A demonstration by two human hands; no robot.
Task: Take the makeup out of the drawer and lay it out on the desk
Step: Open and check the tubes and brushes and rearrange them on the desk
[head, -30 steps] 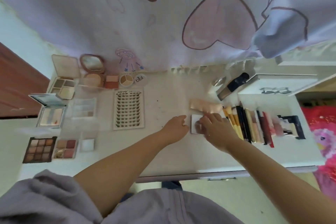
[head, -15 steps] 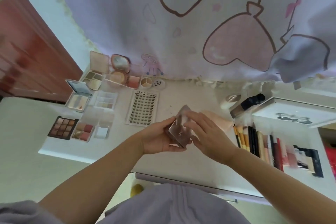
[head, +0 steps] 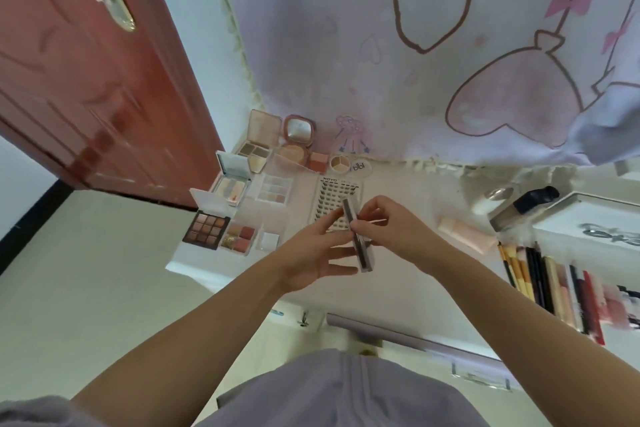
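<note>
The compact [head: 358, 239] is held edge-on above the desk [head: 415, 288], between both hands. Right hand [head: 391, 229] pinches its edge; left hand [head: 318, 253] has fingers spread, steadying it. A loose pinch could let it drop onto the lash tray [head: 337, 201].

Palettes [head: 242, 204] lie left on the desk [head: 408, 191], brushes [head: 540, 274] right.

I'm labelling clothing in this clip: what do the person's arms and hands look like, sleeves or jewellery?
Both forearms are bare to past the elbow. The left hand and right hand show no gloves, rings, watch or bracelets. A greyish-lilac garment covers the body; bunched fabric of the same colour sits at the lower left.
</note>
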